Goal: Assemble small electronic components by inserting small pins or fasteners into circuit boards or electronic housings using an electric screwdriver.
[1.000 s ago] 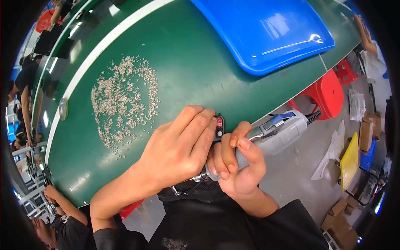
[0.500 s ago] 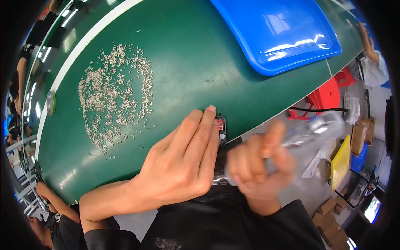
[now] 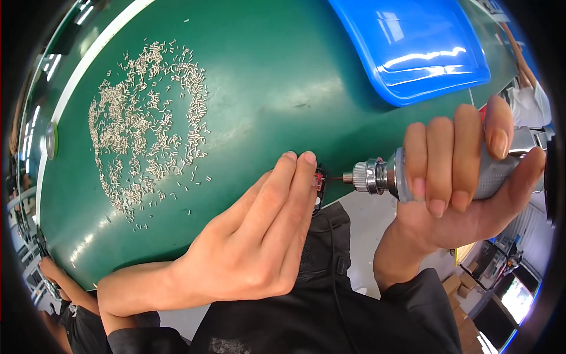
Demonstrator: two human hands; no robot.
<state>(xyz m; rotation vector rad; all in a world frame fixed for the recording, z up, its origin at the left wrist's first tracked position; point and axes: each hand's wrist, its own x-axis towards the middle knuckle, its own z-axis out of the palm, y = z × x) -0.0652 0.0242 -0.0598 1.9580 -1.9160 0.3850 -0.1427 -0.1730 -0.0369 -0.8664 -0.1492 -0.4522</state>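
With my left hand [image 3: 253, 236], fingers long and pressed together, I hold a small black device [image 3: 319, 203] at the table's near edge. A red part shows on it beside my fingertips; the rest is hidden under them. My right hand [image 3: 454, 183] wraps round a grey electric screwdriver [image 3: 371, 176] with a silver collar. Its thin bit points left at the red part; I cannot tell whether it touches. Many short silver screws [image 3: 121, 127] lie scattered on the green table [image 3: 253, 71], left of my hands.
A blue plastic tray [image 3: 407, 88] stands at the far right of the table. At the left edge is a small round green-sided object [image 3: 52, 140]. Another person's arm [image 3: 68, 283] rests by the lower left edge. A black cable [image 3: 333, 253] hangs below the device.
My right hand has risen and come up to the right of the device, the screwdriver now sharply in view with its bit toward it. My left hand stays on the device. The view has shifted slightly.
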